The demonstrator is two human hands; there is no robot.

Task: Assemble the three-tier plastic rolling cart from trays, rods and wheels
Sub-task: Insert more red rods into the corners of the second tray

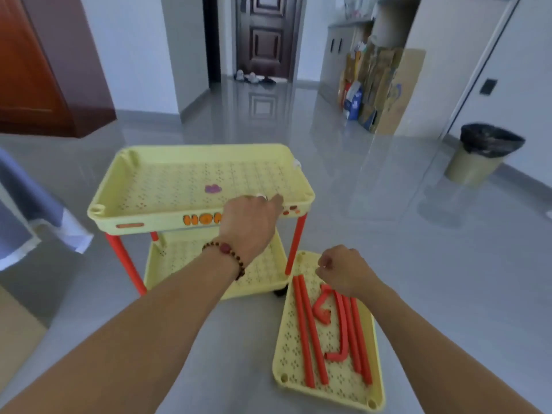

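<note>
A two-tier cart stands on the floor: a yellow upper tray (167,216) sits on orange rods (122,258) above a lower yellow tray (263,279). My left hand (251,222) grips the front rim of the upper tray, fingers curled over its edge. A third yellow tray (291,348) lies on the floor to the right and holds several loose orange rods (310,333) and bent orange pieces (324,315). My right hand (343,271) hovers over the far end of that tray with its fingers curled; whether it holds anything is hidden.
A bin with a black liner (481,153) stands at the right. Cardboard boxes (382,88) lean against a cabinet at the back. A blue and white cloth (27,210) lies at the left. A dark door (265,34) is far ahead.
</note>
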